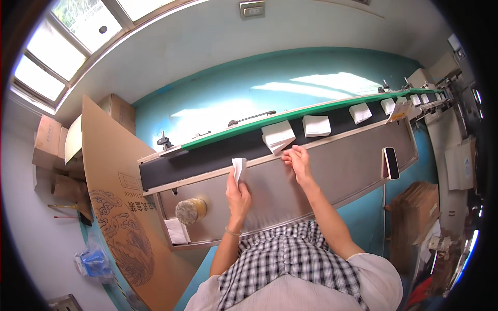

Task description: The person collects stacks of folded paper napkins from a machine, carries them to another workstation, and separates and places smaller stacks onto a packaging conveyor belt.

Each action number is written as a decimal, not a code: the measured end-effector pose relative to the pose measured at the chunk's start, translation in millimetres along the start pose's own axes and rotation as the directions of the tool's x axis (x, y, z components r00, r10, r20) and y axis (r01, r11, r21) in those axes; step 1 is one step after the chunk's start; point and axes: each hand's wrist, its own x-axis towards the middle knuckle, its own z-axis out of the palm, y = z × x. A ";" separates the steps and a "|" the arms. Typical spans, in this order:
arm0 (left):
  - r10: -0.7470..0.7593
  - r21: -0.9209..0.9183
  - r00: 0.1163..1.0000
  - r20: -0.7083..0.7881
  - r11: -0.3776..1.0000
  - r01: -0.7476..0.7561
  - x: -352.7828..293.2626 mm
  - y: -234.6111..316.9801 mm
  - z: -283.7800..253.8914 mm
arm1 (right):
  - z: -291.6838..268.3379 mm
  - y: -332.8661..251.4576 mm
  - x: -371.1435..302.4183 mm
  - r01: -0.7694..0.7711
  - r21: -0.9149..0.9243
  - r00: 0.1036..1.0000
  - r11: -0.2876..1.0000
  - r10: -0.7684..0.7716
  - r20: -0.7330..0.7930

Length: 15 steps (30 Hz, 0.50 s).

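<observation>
My left hand (238, 199) is closed around a thin stack of folded white tissue (238, 168), held upright at the near edge of the conveyor belt (207, 166). My right hand (298, 165) is half curled, its fingers bent a little apart, and I see nothing in it. Its fingertips are beside the near corner of a thicker tissue stack (278, 137) lying on the black belt; whether they touch it I cannot tell. Farther right along the belt lie another tissue stack (316, 126), one more (360, 112) and several smaller-looking ones.
Below the belt runs a metal tray table (332, 171). At its left stand a round, speckled jar-like object (191, 211) and a white folded pack (177, 231). A phone (390, 163) is at the right edge. A large cardboard sheet (122, 207) leans at left; flattened cartons (412, 223) stand right.
</observation>
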 end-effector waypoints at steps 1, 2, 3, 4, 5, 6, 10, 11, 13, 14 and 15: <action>0.278 0.137 0.956 -0.089 0.955 -0.265 7.5 -3.8 0.5 | -3.3 0.3 -3.5 0.031 -0.052 0.999 0.998 -0.032 -0.011; 0.406 0.224 0.908 -0.101 0.899 -0.377 20.4 -2.2 -1.1 | -9.0 5.2 -4.5 0.036 -0.046 0.999 0.998 -0.037 -0.017; 0.532 0.399 0.844 -0.068 0.790 -0.466 35.5 -0.7 -4.2 | -14.8 9.5 -4.4 0.089 -0.119 0.996 0.989 -0.091 -0.006; 0.640 0.552 0.768 -0.012 0.645 -0.529 49.0 2.2 -5.8 | -25.0 12.5 -1.6 0.141 -0.195 0.990 0.971 -0.142 0.007; 0.666 0.629 0.743 0.064 0.551 -0.548 61.7 -2.1 -6.7 | -33.4 13.2 5.3 0.225 -0.263 0.970 0.938 -0.241 -0.032; 0.619 0.633 0.775 0.130 0.549 -0.545 67.5 -5.6 -4.1 | -42.7 12.4 14.2 0.301 -0.334 0.938 0.893 -0.340 -0.065; 0.599 0.648 0.742 0.301 0.443 -0.620 93.9 -40.6 -8.6 | -39.6 -17.1 22.1 0.221 -0.130 0.963 0.967 -0.238 -0.129; 0.601 0.656 0.748 0.281 0.449 -0.607 97.2 -41.4 -5.4 | -40.9 -18.1 25.8 0.240 -0.147 0.960 0.960 -0.257 -0.113; 0.596 0.698 0.783 0.179 0.484 -0.527 103.2 -43.1 2.4 | -28.2 -24.6 24.3 0.226 -0.102 0.956 0.969 -0.241 -0.170; 0.590 0.685 0.798 0.121 0.532 -0.497 102.0 -34.0 13.6 | -28.5 -30.5 24.3 0.215 -0.062 0.949 0.975 -0.224 -0.222; 0.576 0.656 0.810 0.111 0.570 -0.495 97.1 -26.0 23.1 | -35.2 -19.1 39.3 0.326 -0.049 0.919 0.944 -0.329 -0.218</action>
